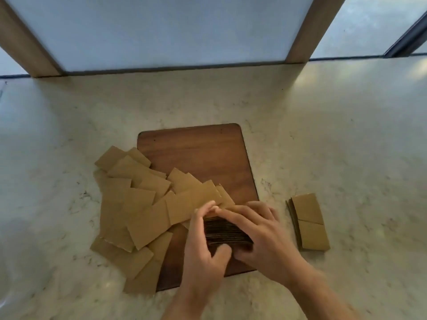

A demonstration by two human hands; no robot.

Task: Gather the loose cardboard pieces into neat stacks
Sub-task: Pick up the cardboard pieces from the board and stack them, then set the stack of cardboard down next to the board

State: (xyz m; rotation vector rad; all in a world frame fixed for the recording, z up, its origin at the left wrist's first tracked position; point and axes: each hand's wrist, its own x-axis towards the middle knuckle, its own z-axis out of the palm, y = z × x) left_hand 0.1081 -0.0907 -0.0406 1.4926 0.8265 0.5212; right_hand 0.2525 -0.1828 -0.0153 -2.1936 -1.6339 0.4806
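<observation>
Several loose tan cardboard pieces (134,204) lie scattered and overlapping across the left part of a dark wooden board (203,153) and the counter beside it. A thick bundle of cardboard pieces (225,232) stands on edge on the board's near right part, its dark corrugated edges facing me. My left hand (205,248) grips the bundle's left side, thumb at the near edge. My right hand (258,234) clamps its right side, fingers over the top. Both hands' fingertips meet above the bundle. To the right, two finished stacks (308,221) lie end to end on the counter.
The pale marbled counter (323,135) stretches around the board. At the back, wooden posts (309,28) frame frosted panes (161,31). A dark bar (406,35) slants at the far right.
</observation>
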